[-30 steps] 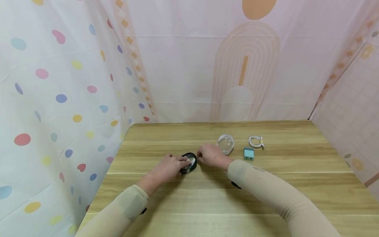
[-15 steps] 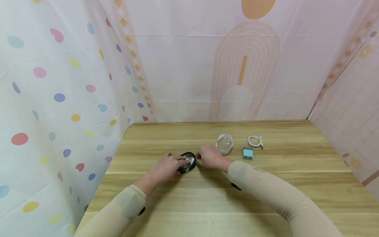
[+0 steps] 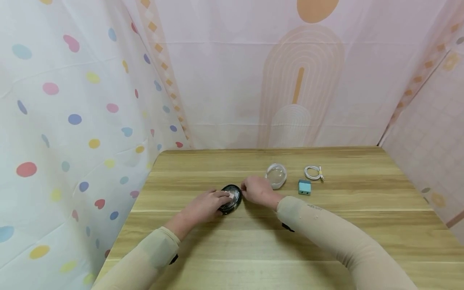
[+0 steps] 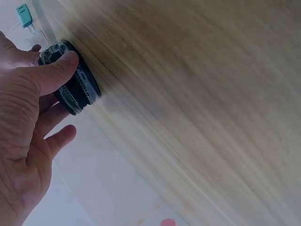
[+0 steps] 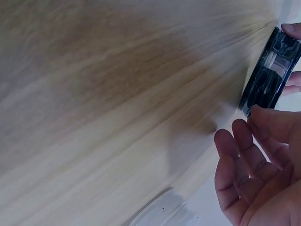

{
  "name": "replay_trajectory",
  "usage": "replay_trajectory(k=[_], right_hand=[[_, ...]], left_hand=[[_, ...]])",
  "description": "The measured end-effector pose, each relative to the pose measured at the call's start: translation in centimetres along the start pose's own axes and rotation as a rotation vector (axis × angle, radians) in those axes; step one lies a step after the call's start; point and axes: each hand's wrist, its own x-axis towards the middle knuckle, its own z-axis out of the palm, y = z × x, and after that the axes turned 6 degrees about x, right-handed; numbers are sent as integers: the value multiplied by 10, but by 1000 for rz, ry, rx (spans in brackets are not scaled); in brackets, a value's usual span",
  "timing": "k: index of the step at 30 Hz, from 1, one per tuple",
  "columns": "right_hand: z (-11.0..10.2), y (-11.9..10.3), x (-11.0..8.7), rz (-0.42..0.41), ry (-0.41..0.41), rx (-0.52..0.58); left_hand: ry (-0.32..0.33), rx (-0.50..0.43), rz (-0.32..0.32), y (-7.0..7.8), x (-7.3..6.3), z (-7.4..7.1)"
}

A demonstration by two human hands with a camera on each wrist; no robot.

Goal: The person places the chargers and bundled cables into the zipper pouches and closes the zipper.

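Fingers of the left hand (image 3: 207, 204) clasp a round black case (image 3: 236, 197), glossy, clear-topped, on the wood-grain table (image 3: 235, 253); the right hand (image 3: 259, 190) holds thumb to forefinger at its rim, but whether pinching anything, I cannot tell.

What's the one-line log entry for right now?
left hand: grips black round case | right hand: pinches at its edge | on table: clear container, teal adapter, coiled white cable

The case (image 4: 77, 89) is black, seemingly grey-patterned; adapter (image 3: 304, 188) teal, cable (image 3: 320, 176) white, curtain (image 3: 108, 88) multicolour-dotted.
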Motion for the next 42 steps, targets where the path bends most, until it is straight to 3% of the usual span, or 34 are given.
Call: replay_trajectory(k=[19, 35, 42], right_hand=[[-4, 14, -7, -98, -111, 261], [-1, 19, -9, -51, -157, 395], [-1, 16, -11, -63, -141, 355]], left_hand=[[-90, -102, -142, 6, 2, 0], [-64, -103, -137, 7, 2, 4], [-34, -74, -107, 4, 3, 4]])
